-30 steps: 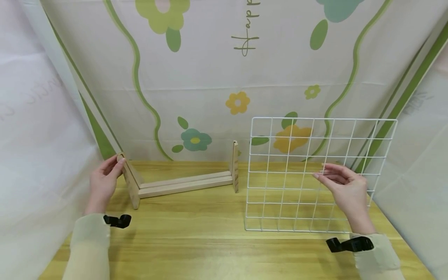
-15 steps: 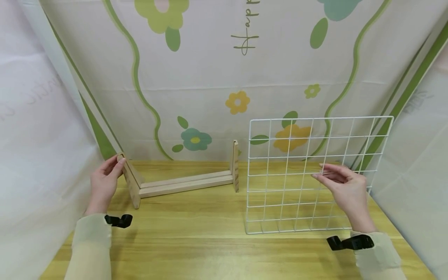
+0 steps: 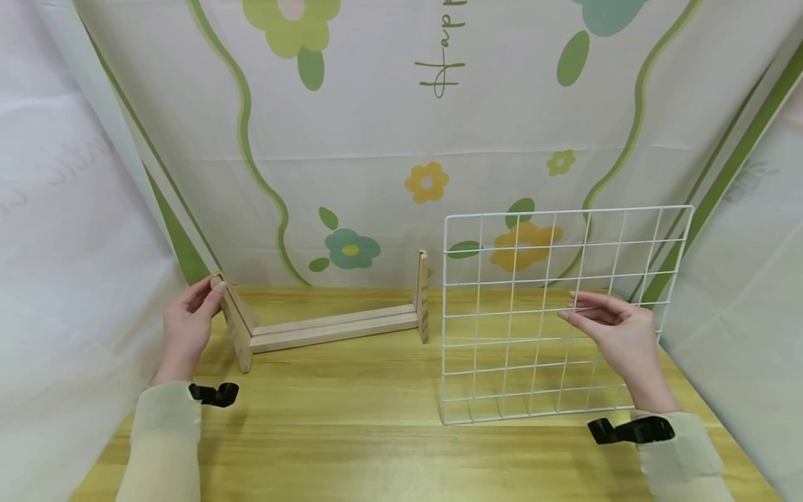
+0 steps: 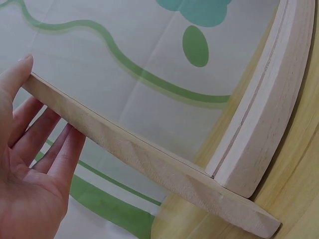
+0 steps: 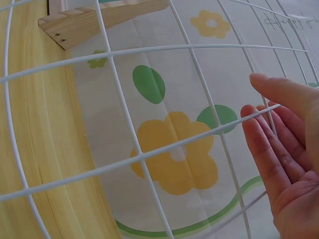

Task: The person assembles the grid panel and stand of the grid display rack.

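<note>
A pale wooden stand [image 3: 332, 331] with a grooved base bar and an upright at each end sits on the table at the left. My left hand [image 3: 188, 324] pinches the top of its left upright [image 4: 144, 149], thumb on one side and fingers on the other. To the right, a white wire grid panel [image 3: 539, 282] stands on edge, slightly angled. My right hand [image 3: 621, 341] holds it near the right side; in the right wrist view the thumb and fingers [image 5: 264, 149] lie around a wire. The stand's far upright [image 5: 99, 22] shows beyond the grid.
The stand and panel are on a wood-grain table [image 3: 351, 432]. A white cloth printed with flowers [image 3: 351, 125] hangs right behind it, with more cloth at the left [image 3: 75, 230] and right [image 3: 740, 300] sides. Both wrists wear black camera mounts.
The wire grid panel has swivelled a little in my right hand: its right edge has shifted left and its near left corner slightly closer. My left hand and the wooden stand have stayed put.
</note>
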The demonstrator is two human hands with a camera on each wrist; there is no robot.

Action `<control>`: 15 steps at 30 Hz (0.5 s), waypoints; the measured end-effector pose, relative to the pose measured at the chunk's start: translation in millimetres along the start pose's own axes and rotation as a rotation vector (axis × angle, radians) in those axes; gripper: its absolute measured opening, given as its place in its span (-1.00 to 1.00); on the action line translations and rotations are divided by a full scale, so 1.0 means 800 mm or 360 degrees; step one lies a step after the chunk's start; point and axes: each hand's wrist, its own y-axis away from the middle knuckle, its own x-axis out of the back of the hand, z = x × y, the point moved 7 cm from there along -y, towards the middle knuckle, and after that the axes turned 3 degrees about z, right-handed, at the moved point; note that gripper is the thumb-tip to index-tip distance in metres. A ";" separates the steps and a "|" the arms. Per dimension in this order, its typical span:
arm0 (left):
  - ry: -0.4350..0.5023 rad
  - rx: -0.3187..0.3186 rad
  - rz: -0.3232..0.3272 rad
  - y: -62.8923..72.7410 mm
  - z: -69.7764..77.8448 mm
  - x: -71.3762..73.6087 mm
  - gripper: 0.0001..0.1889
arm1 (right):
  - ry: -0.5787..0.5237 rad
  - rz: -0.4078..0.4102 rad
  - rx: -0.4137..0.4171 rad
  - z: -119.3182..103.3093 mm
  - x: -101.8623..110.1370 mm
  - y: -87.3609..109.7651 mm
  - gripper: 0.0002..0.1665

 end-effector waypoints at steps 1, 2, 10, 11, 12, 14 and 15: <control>-0.0004 0.0003 0.0000 0.000 0.000 0.000 -0.34 | -0.0008 -0.0003 0.0004 0.000 -0.001 0.000 -0.57; -0.0010 0.0004 -0.0002 -0.001 -0.001 0.000 -0.34 | -0.0012 -0.0003 0.0007 0.000 -0.001 0.000 -0.57; 0.0016 0.0039 0.0004 -0.003 -0.005 0.001 -0.34 | -0.0006 0.0039 -0.0101 0.005 0.002 0.002 -0.58; 0.0028 0.0040 0.0008 -0.003 -0.005 0.001 -0.34 | 0.0006 0.0044 -0.0115 0.005 0.002 0.003 -0.56; 0.0038 0.0042 0.0012 -0.002 -0.005 0.001 -0.34 | 0.0019 0.0049 -0.0128 0.006 0.002 0.003 -0.56; 0.0047 0.0048 0.0015 -0.002 -0.004 0.001 -0.34 | 0.0036 0.0053 -0.0139 0.005 0.003 0.005 -0.54; 0.0038 0.0050 0.0009 -0.002 -0.004 0.000 -0.33 | 0.0042 0.0053 -0.0137 0.005 0.003 0.005 -0.53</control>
